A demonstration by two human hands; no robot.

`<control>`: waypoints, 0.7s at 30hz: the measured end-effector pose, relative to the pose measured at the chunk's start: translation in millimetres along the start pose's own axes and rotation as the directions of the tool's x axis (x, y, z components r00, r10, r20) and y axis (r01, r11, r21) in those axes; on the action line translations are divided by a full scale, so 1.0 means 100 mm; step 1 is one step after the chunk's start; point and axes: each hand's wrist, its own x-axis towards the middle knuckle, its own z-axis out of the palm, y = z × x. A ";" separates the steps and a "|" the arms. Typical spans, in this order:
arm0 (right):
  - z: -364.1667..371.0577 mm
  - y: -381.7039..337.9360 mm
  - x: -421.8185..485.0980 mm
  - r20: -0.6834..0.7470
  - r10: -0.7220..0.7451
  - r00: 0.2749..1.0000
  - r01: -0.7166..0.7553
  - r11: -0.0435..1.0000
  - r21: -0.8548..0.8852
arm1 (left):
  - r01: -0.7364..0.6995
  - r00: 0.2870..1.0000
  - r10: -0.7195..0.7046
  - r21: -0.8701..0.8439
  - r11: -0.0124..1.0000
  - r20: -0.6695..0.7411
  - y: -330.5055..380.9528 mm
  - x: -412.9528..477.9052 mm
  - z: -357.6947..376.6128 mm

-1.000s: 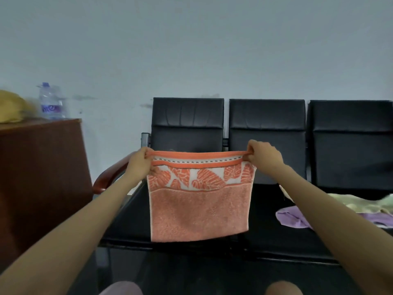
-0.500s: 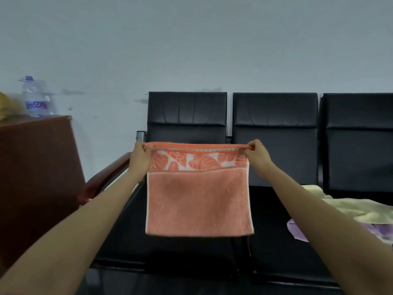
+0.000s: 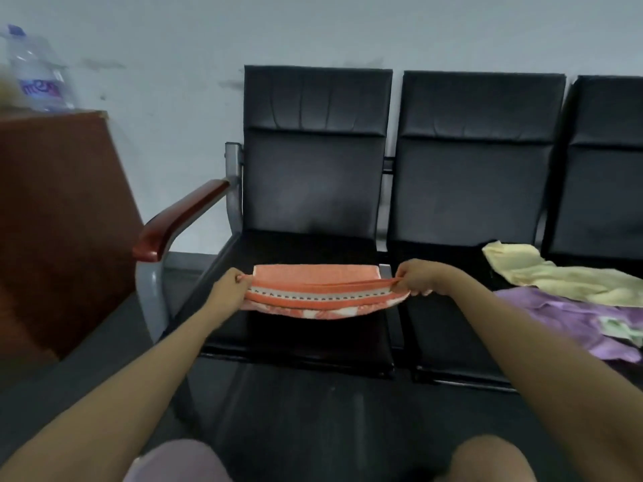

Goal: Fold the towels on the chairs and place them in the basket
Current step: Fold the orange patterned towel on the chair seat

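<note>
An orange towel with a white patterned border lies folded over the seat of the left black chair. My left hand pinches its left corner and my right hand pinches its right corner, both stretching the near edge just above the seat. A pale yellow towel and a purple towel lie crumpled on the middle chair's seat, to the right of my right arm. No basket is in view.
A third black chair stands at the right edge. A brown wooden armrest sticks out on the left chair's side. A brown cabinet stands at left with a water bottle on top. My knees show at the bottom.
Both hands have come down from chest height, bringing the orange towel from hanging upright in the air to lying on the left chair's seat. The view has tilted downward.
</note>
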 end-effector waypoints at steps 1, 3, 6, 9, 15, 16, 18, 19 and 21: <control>0.07 0.03 -0.01 0.080 0.024 0.996 -0.020 0.999 -0.040 | 0.005 1.000 -0.007 0.057 0.998 0.024 -0.11 -0.06 0.02; 0.19 0.08 -0.03 0.174 0.052 0.983 -0.043 0.998 -0.053 | 0.023 0.997 -0.030 0.108 0.994 0.067 -0.25 -0.16 0.05; 0.35 0.10 -0.01 0.162 0.060 0.985 -0.053 0.998 -0.045 | 0.056 0.992 -0.069 0.119 0.991 0.105 -0.37 -0.19 0.08; 0.44 0.07 0.06 0.088 0.051 0.995 -0.049 0.999 -0.022 | 0.062 0.995 -0.069 0.090 0.994 0.075 -0.36 -0.11 0.11; 0.32 0.08 0.53 -0.150 0.050 0.987 -0.001 0.950 0.312 | -0.014 0.999 0.014 -0.017 1.000 -0.046 -0.11 0.29 0.19; 0.33 0.10 0.63 -0.173 0.064 0.983 -0.002 0.942 0.335 | -0.022 0.998 0.021 -0.019 1.000 -0.054 -0.09 0.39 0.22; 0.38 0.12 0.82 -0.193 0.089 0.977 -0.023 0.947 0.321 | -0.009 0.999 0.008 -0.020 1.000 -0.039 -0.09 0.56 0.31; 0.42 0.15 0.90 -0.191 0.102 0.976 -0.040 0.953 0.301 | 0.007 1.000 -0.007 -0.017 1.000 -0.016 -0.13 0.65 0.37; 0.53 0.20 1.05 -0.181 0.119 0.976 -0.067 0.960 0.270 | 0.027 0.999 -0.029 0.042 0.999 0.027 -0.23 0.77 0.50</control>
